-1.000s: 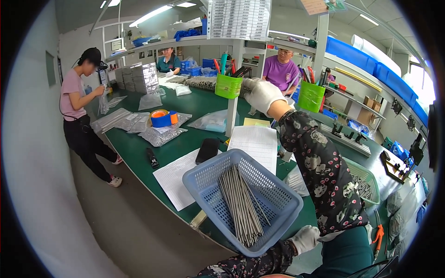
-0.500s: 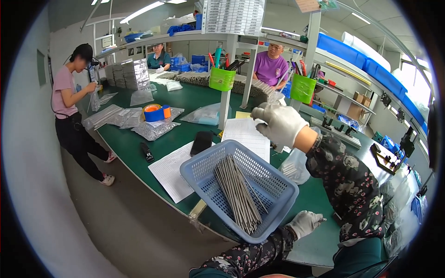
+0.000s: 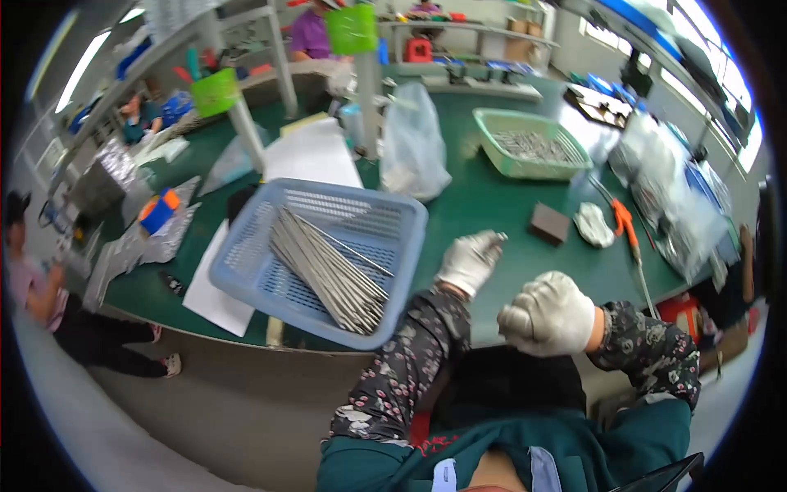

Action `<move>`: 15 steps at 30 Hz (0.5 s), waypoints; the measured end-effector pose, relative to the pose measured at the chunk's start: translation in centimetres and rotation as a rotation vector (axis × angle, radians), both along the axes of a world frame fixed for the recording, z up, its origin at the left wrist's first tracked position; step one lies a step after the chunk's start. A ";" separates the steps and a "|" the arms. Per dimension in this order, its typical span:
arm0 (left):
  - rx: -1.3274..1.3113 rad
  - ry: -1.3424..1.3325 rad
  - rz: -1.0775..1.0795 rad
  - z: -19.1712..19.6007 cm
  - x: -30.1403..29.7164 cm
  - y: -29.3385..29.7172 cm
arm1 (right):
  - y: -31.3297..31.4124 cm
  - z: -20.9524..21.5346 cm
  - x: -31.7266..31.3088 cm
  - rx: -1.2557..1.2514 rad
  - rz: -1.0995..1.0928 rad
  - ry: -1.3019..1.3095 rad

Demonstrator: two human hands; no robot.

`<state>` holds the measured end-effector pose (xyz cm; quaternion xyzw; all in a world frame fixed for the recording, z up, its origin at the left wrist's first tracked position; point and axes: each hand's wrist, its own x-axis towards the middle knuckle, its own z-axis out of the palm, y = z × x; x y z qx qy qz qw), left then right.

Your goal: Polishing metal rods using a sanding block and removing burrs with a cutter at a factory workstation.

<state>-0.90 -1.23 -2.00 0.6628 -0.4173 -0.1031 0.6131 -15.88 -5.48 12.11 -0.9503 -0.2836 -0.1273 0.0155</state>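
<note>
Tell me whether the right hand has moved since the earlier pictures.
Yes: the right hand has moved away from the right-hand green holder, back toward the near edge of the table.

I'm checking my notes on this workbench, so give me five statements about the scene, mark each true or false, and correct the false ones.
1. Metal rods lie in the blue basket. True.
2. The blue basket holds just one rod. False: it holds a bundle of many.
3. The brown block lies on the green table. True.
4. The left hand and the right hand are bare. False: both wear white gloves.
5. The green basket is nearer to the person than the brown block. False: the green basket stands farther off.
</note>
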 end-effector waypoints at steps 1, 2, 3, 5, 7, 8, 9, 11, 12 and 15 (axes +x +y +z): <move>-0.086 0.017 0.031 -0.6 0.6 0.4 | -1.7 -2.1 -1.2 0.064 -0.130 0.001; -0.007 0.056 0.038 0.4 0.7 0.6 | -3.8 -4.5 -2.4 0.182 -0.313 -0.058; -0.016 0.141 0.026 0.8 0.8 0.2 | -5.5 -6.7 -4.2 0.302 -0.577 -0.116; -0.010 0.167 0.016 0.3 1.3 -0.4 | -8.1 -9.7 -5.7 0.653 -1.025 -0.140; -0.019 0.200 -0.010 -0.3 1.5 -1.0 | -10.3 -11.9 -6.8 0.573 -1.087 -0.223; -0.023 0.205 -0.014 -0.4 1.3 -1.0 | -10.5 -11.9 -7.2 0.502 -1.047 -0.230; -0.039 0.225 -0.017 -0.6 1.4 -1.1 | -10.5 -12.1 -7.2 0.485 -1.056 -0.238; -0.044 0.243 0.006 -0.6 1.3 -0.4 | -10.2 -12.0 -6.7 0.509 -1.101 -0.229; -0.038 0.245 0.007 -0.6 1.2 -0.5 | -10.3 -12.2 -6.9 0.524 -1.083 -0.259; -0.050 0.275 -0.001 -0.4 1.3 0.8 | -9.8 -12.4 -7.0 0.471 -1.038 -0.342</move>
